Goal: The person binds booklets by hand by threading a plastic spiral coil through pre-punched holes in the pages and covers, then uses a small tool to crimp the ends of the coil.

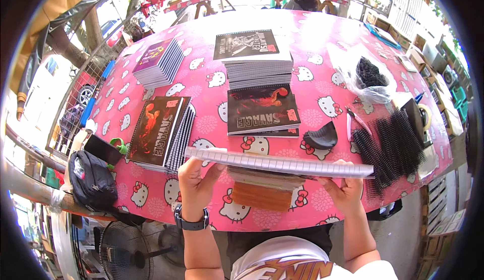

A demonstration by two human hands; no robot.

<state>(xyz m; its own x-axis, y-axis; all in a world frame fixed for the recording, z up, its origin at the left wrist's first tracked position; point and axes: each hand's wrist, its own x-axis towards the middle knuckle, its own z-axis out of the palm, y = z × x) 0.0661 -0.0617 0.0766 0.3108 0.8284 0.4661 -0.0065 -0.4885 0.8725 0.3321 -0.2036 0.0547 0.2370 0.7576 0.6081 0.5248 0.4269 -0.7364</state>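
I hold a thick notebook edge-on, its pale edge marked by a row of punched holes or slots. My left hand, with a dark watch on its wrist, grips the left end. Near the other end, my right hand has its thumb and fingers closed on the lower side. Partly hidden beneath the notebook is a brown block with layered sheets or boards on it. Just beyond lie dark-covered notebooks, below a taller notebook stack. Black binding coils lie right of my right hand.
Left stand a dark notebook stack and a purple-covered stack. A curved black piece, a pink-handled tool and a plastic bag of black coils lie right. A black bag and a fan are at lower left.
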